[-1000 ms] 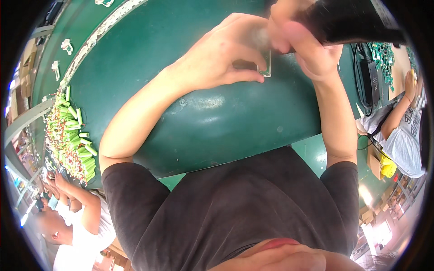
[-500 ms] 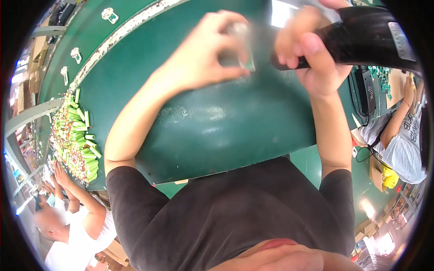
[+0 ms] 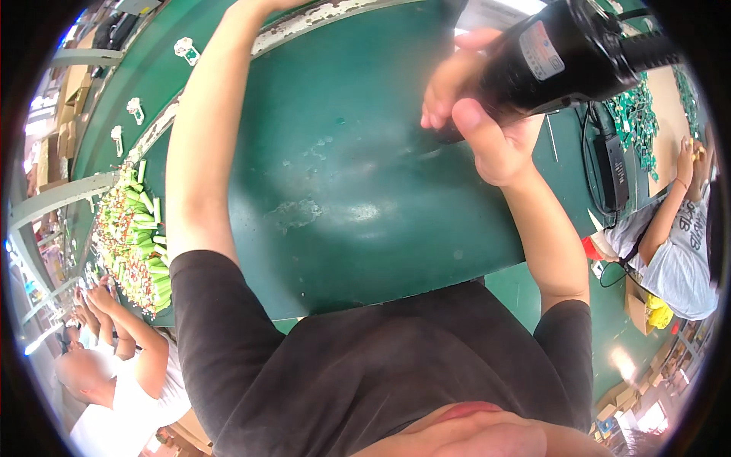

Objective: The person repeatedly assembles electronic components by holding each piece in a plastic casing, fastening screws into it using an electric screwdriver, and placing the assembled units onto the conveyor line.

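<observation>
My right hand point(image 3: 487, 129) is wrapped around a black corded hand tool point(image 3: 525, 68) with a label on its side. Its thick cable leaves toward the upper right, and the tool's front end is blurred and partly behind my fingers. My left forearm point(image 3: 205, 129) stretches far forward over the green table point(image 3: 343, 228). The left hand itself lies past the top edge of the picture, so its fingers and anything in them are hidden. Close to that arm, small white parts point(image 3: 185, 51) sit on the green strip beyond the table's worn rail point(image 3: 304, 25).
A heap of green cylinders point(image 3: 145, 221) with thin wires lies at left. On the right are a black power adapter point(image 3: 614, 171) with cable, green circuit boards point(image 3: 636, 122) and a seated co-worker point(image 3: 674, 236). Another person point(image 3: 129, 373) works at lower left.
My left hand has gone from above the table's middle, where it pinched a small clear-and-white part, forward out of view. The black tool has swung, its cable end now toward the top right.
</observation>
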`<state>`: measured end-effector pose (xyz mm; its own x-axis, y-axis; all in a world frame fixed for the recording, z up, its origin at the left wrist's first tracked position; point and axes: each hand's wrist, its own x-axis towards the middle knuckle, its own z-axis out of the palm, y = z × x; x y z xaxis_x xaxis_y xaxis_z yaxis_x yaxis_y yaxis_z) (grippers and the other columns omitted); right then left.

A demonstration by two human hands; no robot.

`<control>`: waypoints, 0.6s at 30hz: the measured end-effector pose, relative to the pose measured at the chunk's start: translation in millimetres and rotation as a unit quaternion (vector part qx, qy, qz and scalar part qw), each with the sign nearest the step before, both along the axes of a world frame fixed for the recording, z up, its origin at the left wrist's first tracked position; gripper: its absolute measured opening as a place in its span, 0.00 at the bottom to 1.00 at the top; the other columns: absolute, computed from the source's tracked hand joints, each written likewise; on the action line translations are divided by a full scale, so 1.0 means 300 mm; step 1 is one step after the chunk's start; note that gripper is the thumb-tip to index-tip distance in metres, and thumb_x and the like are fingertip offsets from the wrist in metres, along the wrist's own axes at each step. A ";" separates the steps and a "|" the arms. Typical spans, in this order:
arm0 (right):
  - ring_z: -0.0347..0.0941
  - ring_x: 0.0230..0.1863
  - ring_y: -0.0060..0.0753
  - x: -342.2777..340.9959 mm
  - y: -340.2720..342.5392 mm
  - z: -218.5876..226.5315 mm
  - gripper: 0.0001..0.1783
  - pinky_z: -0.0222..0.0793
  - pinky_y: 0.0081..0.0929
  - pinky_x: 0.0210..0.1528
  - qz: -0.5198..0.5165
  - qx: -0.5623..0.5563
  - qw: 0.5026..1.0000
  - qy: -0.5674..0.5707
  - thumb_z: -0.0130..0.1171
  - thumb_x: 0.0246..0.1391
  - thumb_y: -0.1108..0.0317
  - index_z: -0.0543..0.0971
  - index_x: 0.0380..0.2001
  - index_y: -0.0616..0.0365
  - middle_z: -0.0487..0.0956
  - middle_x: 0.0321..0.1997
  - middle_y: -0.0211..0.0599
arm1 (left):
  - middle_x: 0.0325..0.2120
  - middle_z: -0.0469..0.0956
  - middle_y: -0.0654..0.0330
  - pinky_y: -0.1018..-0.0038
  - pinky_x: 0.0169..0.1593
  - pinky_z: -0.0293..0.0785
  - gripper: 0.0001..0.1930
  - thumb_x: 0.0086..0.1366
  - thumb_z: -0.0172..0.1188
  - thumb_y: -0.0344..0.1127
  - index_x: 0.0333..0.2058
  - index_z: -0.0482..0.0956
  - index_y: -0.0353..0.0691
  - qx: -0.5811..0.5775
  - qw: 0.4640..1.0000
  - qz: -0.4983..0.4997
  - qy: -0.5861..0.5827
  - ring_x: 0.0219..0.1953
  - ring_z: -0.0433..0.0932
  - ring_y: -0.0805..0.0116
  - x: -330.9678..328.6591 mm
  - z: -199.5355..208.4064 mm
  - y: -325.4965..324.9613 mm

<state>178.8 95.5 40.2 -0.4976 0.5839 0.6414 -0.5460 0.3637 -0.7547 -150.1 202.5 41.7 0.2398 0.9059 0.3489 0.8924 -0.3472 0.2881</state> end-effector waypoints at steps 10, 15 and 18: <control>0.66 0.33 0.29 0.206 0.091 0.198 0.29 0.66 0.35 0.36 0.035 0.024 0.995 0.093 0.51 0.69 0.57 0.63 0.70 0.53 0.70 0.38 0.30 | 0.41 0.76 0.49 0.62 0.56 0.74 0.26 0.50 0.75 0.46 0.43 0.80 0.35 0.035 0.990 0.015 -0.134 0.48 0.77 0.51 0.278 0.100 -0.267; 0.65 0.31 0.28 0.253 0.145 0.242 0.13 0.64 0.37 0.38 -0.125 0.071 0.989 0.016 0.47 0.65 0.62 0.72 0.30 0.58 0.69 0.30 0.30 | 0.53 0.72 0.54 0.63 0.58 0.76 0.22 0.47 0.79 0.36 0.42 0.82 0.43 -0.041 0.984 -0.091 -0.148 0.54 0.78 0.54 0.457 0.033 -0.581; 0.66 0.25 0.25 0.122 0.079 0.260 0.08 0.67 0.30 0.33 -0.258 0.039 0.965 -0.040 0.52 0.65 0.68 0.68 0.42 0.59 0.68 0.24 0.29 | 0.58 0.73 0.53 0.63 0.57 0.80 0.20 0.49 0.79 0.36 0.41 0.84 0.41 -0.046 0.976 -0.127 -0.172 0.55 0.78 0.54 0.511 -0.047 -0.647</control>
